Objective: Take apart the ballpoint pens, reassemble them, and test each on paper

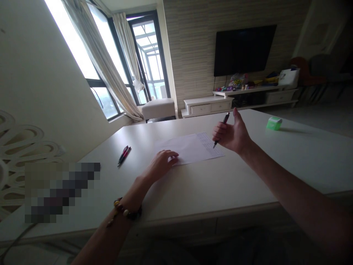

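Note:
My right hand [231, 134] is raised just above the white table and grips a dark ballpoint pen [221, 127], tip pointing down near the paper's right edge. A sheet of white paper [187, 148], with printed lines along its right end, lies in the middle of the table. My left hand [161, 165] rests on the sheet's near edge, fingers curled, holding nothing. To its left lie two red-and-black pens [124, 155] side by side on the tabletop. A beaded bracelet [124, 210] circles my left wrist.
A small green box [274, 123] stands on the table's right side. A pixelated patch [62, 192] covers part of the table's left end. Beyond the table are a low white cabinet [209, 106], a wall-mounted television [244, 50] and a curtained window [110, 62].

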A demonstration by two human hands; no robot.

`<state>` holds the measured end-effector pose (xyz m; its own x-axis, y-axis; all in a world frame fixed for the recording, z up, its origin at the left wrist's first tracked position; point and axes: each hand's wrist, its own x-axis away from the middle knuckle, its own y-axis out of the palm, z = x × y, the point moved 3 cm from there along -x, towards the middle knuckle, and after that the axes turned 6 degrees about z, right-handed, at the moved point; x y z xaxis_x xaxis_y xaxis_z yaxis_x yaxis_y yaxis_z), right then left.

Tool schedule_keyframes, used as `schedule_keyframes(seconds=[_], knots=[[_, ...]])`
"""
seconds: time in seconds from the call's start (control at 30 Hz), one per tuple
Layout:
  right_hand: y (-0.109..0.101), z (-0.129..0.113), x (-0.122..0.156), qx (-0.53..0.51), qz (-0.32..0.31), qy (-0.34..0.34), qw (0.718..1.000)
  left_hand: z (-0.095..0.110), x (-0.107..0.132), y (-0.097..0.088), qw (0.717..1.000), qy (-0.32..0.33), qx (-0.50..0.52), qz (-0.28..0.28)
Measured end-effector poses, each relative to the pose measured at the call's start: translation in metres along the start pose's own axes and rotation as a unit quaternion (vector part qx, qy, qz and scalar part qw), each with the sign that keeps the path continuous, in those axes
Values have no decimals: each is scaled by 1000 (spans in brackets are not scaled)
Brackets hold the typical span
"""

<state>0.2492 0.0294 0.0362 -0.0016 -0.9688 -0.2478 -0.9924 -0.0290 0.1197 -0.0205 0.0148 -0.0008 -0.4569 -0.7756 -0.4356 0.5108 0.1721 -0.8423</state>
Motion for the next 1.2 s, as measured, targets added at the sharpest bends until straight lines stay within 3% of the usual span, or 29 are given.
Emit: schedule_keyframes(seconds=[0.13, 0.27, 0.43, 0.67, 0.8, 0.97, 1.1, 1.2], knots=[[-5, 2, -1, -42, -8, -1, 999, 1, -1, -2, 1000, -10, 1, -1], [-4, 2, 0, -16, 9, -13, 1000, -3, 2, -1, 1000, -6, -19, 21], [0, 0, 1, -14, 10, -3, 1000, -1, 3, 1, 999, -6, 14, -36], [6, 3, 1, -25, 20, 22, 999, 6, 1, -2, 999, -1, 45, -21], [9, 10, -1, -51, 25, 32, 998, 4, 3, 0, 999, 7, 31, -40], [15, 29, 1, 90, 8, 77, 993, 9, 3, -2, 999, 3, 25, -43], [19, 38, -1, 174, 4, 18, 985, 12, 3, -3, 999, 7, 33, -38], [19, 45, -2, 201, -1, 19, 979, 10, 3, -2, 999, 11, 32, -39]])
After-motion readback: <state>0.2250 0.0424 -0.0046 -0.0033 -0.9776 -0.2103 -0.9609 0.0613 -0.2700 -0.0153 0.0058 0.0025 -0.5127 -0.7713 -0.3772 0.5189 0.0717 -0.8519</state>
